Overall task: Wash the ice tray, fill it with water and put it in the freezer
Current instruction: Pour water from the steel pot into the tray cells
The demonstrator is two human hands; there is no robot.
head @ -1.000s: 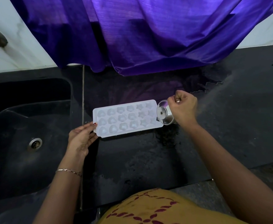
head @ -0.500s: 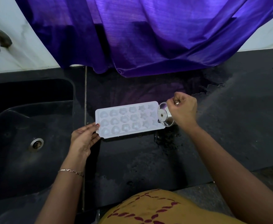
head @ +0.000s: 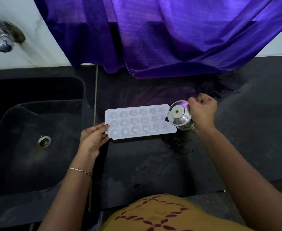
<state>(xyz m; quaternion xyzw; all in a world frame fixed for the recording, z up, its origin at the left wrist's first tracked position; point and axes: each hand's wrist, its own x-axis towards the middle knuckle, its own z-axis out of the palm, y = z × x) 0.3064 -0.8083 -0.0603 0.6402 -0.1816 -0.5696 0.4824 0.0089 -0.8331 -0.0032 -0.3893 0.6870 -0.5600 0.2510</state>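
White tray lies flat on black counter, just right of the sink, long side running left-right. Cells heart, flower and star shaped; water level in them unclear. Left hand at the tray's left end, fingers loosely extended, fingertips touching its near-left corner, not wrapped around it. Right hand at the tray's right end, fist closed on the handle of a steel jug tipped toward the tray, spout over the rightmost cells. Tap up left of the tray, purple cloth hanging behind it.
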